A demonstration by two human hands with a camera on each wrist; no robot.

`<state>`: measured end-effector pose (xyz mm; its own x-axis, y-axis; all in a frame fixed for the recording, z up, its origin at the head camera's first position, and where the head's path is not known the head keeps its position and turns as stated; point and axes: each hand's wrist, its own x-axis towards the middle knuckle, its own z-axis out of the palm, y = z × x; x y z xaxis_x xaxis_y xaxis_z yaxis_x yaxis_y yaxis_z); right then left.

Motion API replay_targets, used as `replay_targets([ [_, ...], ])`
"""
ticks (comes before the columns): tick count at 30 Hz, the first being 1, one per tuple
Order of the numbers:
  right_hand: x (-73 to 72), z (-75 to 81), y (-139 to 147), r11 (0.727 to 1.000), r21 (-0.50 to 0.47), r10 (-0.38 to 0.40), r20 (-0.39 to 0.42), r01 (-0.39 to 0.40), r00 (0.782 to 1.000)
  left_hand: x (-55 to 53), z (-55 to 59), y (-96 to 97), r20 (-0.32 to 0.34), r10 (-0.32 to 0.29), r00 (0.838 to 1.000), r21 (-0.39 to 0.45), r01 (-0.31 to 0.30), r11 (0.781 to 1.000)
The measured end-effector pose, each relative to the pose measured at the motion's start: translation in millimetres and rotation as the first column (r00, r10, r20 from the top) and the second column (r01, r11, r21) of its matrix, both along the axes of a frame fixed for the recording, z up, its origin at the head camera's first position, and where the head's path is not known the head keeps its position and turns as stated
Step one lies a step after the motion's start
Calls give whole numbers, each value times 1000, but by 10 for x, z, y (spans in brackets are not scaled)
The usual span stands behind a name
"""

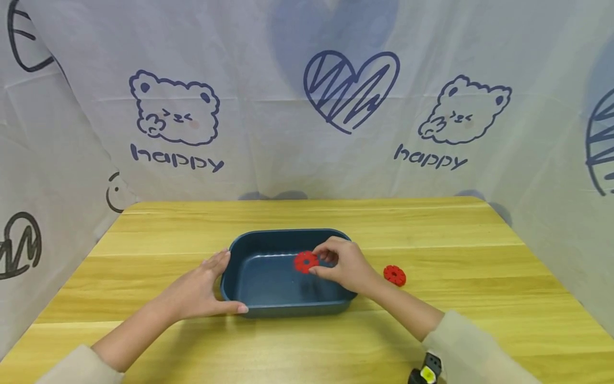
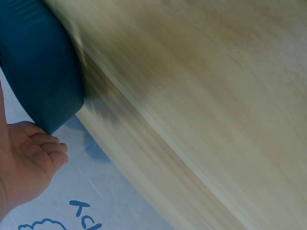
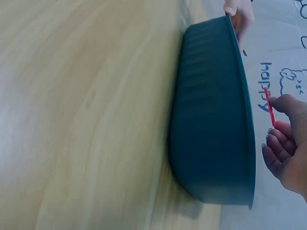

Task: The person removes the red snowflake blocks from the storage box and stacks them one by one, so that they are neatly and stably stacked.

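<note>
A dark blue-green rectangular plastic basin [image 1: 275, 277] sits on the table, with nothing visible on its floor. My left hand [image 1: 203, 290] holds its left end, the thumb at the front rim and the fingers against the left side. Between thumb and fingers, my right hand [image 1: 347, 266] pinches a red notched plastic disc [image 1: 303, 262] with a hole in its middle. That disc is above the basin, and in the right wrist view it appears edge-on [image 3: 269, 106] beyond the rim. A similar red disc [image 1: 395, 275] lies on the table to the right of the basin, beside my right forearm.
The wood-grain table [image 1: 479, 298] extends around the basin on all sides. A white cloth [image 1: 268, 128] printed with bears and hearts hangs behind and along both sides. A dark wrist device [image 1: 427, 368] shows by the right sleeve.
</note>
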<state>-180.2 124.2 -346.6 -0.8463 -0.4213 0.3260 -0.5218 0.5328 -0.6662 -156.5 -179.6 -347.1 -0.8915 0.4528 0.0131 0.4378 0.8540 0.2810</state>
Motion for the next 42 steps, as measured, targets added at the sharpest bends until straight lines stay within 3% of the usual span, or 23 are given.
replay_targets([
  [13,-23,-19,283,998,-4,-62,-113,62,992,-1,-2,0,2,-3,1000,-3,3,1000],
  [31,-21,-32,519,987,-23,-163,-230,162,959,7,8,-6,-3,-1,1000,-5,1,1000],
  [42,-37,-79,694,984,-61,-180,-388,169,904,1,-6,-2,0,-2,1000,-5,2,1000],
])
